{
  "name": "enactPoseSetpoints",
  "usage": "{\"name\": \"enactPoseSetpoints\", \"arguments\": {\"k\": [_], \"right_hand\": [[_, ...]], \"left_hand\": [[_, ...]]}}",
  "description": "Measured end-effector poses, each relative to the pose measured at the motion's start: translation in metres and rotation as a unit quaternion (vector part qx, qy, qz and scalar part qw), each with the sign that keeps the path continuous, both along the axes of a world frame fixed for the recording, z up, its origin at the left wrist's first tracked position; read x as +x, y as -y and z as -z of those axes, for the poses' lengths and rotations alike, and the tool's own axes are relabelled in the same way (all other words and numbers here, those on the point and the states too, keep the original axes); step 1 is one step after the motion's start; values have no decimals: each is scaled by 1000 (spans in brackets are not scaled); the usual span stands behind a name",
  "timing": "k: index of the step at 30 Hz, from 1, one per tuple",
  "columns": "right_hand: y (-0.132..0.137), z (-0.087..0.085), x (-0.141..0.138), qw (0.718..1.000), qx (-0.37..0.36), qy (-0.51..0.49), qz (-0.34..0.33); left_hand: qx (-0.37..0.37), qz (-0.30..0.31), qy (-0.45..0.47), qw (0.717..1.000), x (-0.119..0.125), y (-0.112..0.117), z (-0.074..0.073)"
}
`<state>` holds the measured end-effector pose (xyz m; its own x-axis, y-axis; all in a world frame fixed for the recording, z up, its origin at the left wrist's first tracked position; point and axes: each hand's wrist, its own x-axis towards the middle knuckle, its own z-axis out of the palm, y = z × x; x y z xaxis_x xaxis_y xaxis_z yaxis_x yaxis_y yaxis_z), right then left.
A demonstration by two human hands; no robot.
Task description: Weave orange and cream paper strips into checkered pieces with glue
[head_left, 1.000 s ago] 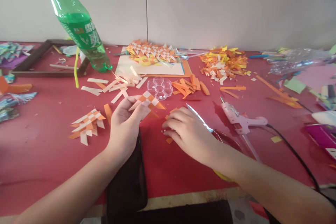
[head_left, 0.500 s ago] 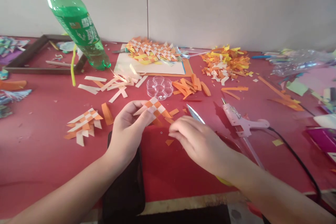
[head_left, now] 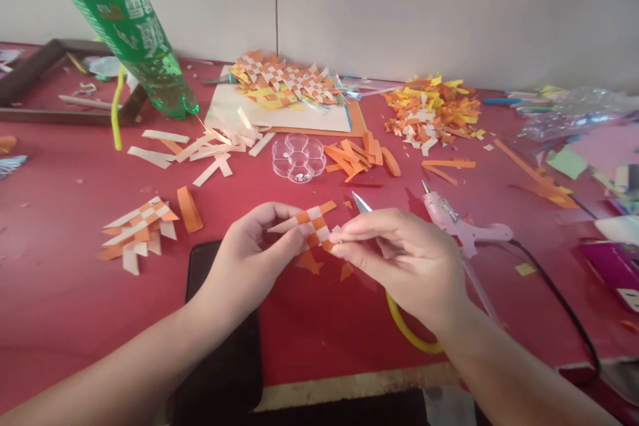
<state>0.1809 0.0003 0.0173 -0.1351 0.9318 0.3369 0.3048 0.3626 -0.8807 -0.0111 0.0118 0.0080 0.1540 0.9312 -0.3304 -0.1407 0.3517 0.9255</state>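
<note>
Your right hand [head_left: 404, 256] has moved up to the woven paper [head_left: 314, 225], one piece pinched in your left hand [head_left: 252, 256], right fingertips closed on one tiny bit [head_left: 341, 241], one clear tray [head_left: 299, 159] beyond, bare red table [head_left: 319, 326] between your forearms, one green bottle [head_left: 117, 30], white Chinese characters on its label.

Left hand [head_left: 249, 259] is pinching a woven orange-and-white paper piece [head_left: 313, 225], and the right hand [head_left: 414, 253] is holding a tiny piece [head_left: 341, 241], too small to make out, right by its edge. A clear flower-shaped tray [head_left: 298, 158] is sitting beyond them on the red tabletop [head_left: 319, 339], a pink glue gun [head_left: 462, 229] is lying off right, and a green bottle [head_left: 127, 33] is standing back left.
</note>
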Motion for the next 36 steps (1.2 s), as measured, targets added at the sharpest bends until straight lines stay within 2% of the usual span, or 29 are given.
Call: {"name": "enactPoseSetpoints", "arguments": {"k": [4,7,12,15,21,24,29,36], "right_hand": [[0,-4,5,998,27,51,21],[0,-6,6,997,42,59,20],[0,-3,2,997,25,61,28],[-1,-2,1,997,-5,54,46],[-3,-2,0,997,-75,-8,26],[-3,-2,-1,996,-81,-25,24],[-1,-4,-1,996,-79,-16,36],[-1,-3,0,999,-27,18,34]], "left_hand": [[-64,28,82,994,5,1,-3],[-73,73,92,990,7,3,-4],[-73,103,61,990,7,5,-4],[-47,103,19,993,6,5,-3],[-11,88,-7,996,6,4,-2],[-11,83,35,996,5,5,-3],[-76,114,146,980,5,3,-6],[-142,117,176,967,4,1,-7]]}}
